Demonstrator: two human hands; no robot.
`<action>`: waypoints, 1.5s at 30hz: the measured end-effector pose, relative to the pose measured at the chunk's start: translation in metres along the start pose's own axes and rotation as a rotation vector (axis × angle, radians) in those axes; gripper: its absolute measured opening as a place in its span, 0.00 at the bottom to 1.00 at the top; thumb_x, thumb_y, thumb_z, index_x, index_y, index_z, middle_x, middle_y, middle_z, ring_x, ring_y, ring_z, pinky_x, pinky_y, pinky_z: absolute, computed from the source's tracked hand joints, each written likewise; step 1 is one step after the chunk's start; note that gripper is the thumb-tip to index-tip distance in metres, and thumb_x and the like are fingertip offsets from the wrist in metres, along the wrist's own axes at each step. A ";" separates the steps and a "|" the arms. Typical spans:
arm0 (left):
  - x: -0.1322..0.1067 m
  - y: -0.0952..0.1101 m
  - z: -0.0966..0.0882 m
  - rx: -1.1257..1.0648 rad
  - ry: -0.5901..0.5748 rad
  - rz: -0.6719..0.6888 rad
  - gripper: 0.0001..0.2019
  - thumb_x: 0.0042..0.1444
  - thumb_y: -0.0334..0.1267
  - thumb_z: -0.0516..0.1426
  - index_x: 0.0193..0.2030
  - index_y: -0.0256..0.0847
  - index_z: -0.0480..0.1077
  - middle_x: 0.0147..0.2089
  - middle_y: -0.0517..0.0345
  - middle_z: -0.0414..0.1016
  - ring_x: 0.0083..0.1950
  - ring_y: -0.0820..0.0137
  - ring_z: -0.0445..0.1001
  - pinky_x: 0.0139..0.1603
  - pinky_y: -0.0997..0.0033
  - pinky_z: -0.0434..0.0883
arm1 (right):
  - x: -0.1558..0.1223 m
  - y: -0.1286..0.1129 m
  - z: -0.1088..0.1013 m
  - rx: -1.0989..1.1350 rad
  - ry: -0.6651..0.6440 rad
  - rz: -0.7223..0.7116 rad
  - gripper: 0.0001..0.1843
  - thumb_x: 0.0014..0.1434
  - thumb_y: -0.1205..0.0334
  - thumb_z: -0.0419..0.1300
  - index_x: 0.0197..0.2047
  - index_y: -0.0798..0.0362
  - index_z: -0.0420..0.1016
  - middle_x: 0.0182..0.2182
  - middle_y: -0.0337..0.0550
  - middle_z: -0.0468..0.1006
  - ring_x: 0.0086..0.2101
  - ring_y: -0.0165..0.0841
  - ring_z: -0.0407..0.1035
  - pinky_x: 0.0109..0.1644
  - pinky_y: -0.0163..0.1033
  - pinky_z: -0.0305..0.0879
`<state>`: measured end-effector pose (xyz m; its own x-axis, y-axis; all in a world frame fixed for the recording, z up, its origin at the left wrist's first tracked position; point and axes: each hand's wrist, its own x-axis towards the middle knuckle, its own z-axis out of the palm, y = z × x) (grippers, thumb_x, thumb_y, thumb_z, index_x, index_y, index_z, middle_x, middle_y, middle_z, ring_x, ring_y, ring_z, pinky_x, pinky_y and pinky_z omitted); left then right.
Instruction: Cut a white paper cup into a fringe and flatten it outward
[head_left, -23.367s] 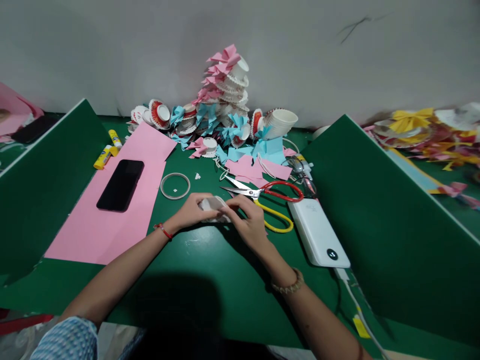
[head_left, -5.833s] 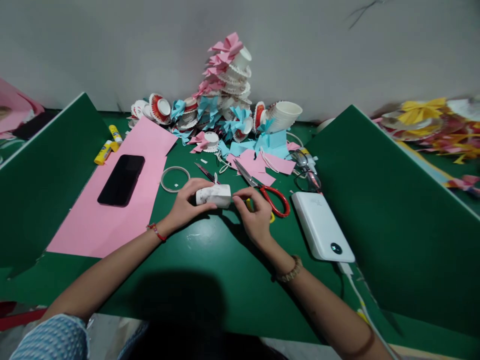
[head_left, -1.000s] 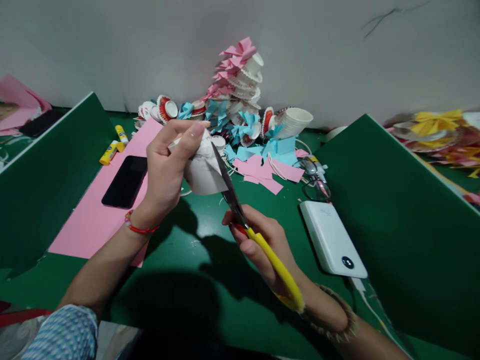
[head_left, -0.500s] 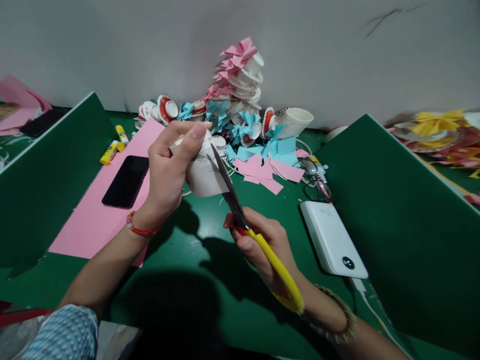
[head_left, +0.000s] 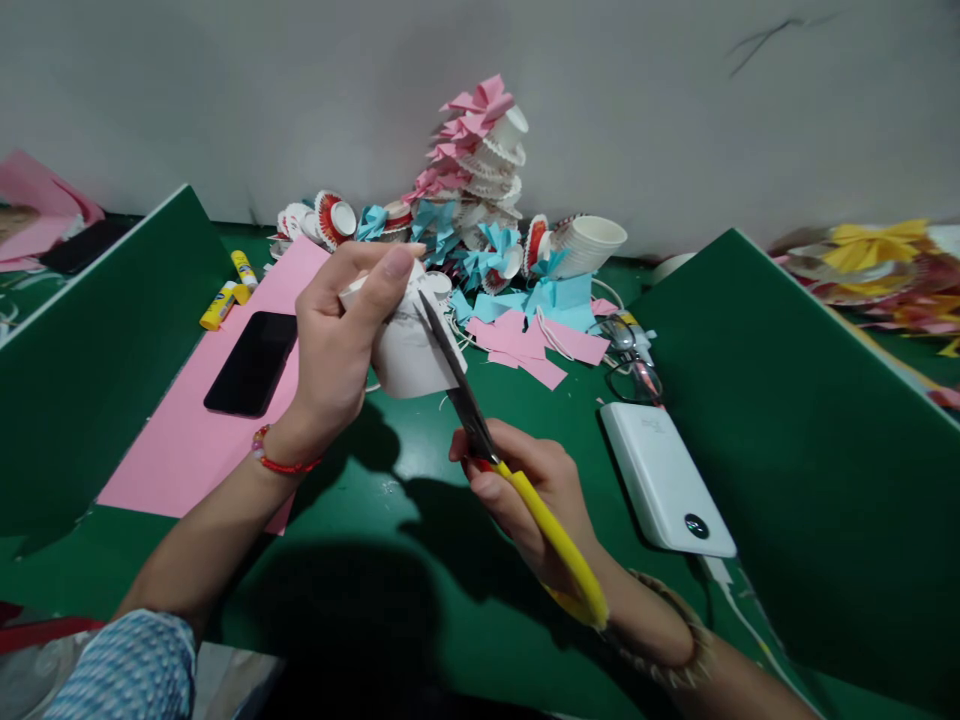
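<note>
My left hand [head_left: 341,340] is raised above the green table [head_left: 405,520] and grips a white paper cup [head_left: 409,350], thumb over its base end. My right hand [head_left: 525,490] is closed on scissors [head_left: 510,470] with a yellow and a red handle. The scissor blades point up and left into the side of the cup. Both wrists wear bracelets.
A pink sheet [head_left: 195,440] with a black phone [head_left: 253,363] lies at left, glue sticks [head_left: 225,295] behind it. A heap of cut cups and paper bows [head_left: 472,200] stands by the wall. A white power bank [head_left: 664,480], glasses [head_left: 634,370] and green dividers [head_left: 810,420] flank the spot.
Since the oldest frames I have lifted the cup off the table and taken up the scissors. Over the last second the blades have edged slightly along the cup.
</note>
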<state>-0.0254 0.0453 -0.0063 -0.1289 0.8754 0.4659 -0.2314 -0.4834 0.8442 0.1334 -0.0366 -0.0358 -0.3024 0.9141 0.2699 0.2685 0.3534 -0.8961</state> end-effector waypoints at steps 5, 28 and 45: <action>-0.001 0.001 -0.001 -0.003 -0.011 -0.012 0.11 0.52 0.49 0.62 0.34 0.44 0.77 0.34 0.58 0.74 0.39 0.68 0.74 0.42 0.67 0.71 | -0.001 -0.001 0.001 -0.004 0.005 -0.005 0.27 0.60 0.37 0.51 0.28 0.54 0.67 0.16 0.31 0.57 0.17 0.24 0.49 0.21 0.32 0.48; -0.004 0.000 0.003 -0.001 0.034 -0.029 0.11 0.52 0.50 0.61 0.33 0.46 0.77 0.34 0.59 0.75 0.41 0.67 0.74 0.46 0.66 0.71 | -0.003 -0.001 0.003 -0.006 0.039 -0.010 0.27 0.61 0.38 0.51 0.26 0.54 0.67 0.15 0.31 0.55 0.16 0.24 0.48 0.20 0.32 0.48; -0.006 0.001 0.004 0.009 0.035 -0.042 0.11 0.52 0.50 0.61 0.34 0.47 0.77 0.36 0.59 0.75 0.46 0.65 0.76 0.48 0.64 0.72 | -0.002 -0.003 0.005 -0.007 0.056 -0.026 0.21 0.61 0.46 0.53 0.25 0.53 0.66 0.15 0.31 0.55 0.16 0.23 0.48 0.19 0.32 0.47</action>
<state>-0.0212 0.0399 -0.0073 -0.1525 0.8943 0.4207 -0.2290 -0.4461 0.8652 0.1289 -0.0401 -0.0354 -0.2580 0.9144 0.3120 0.2674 0.3780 -0.8864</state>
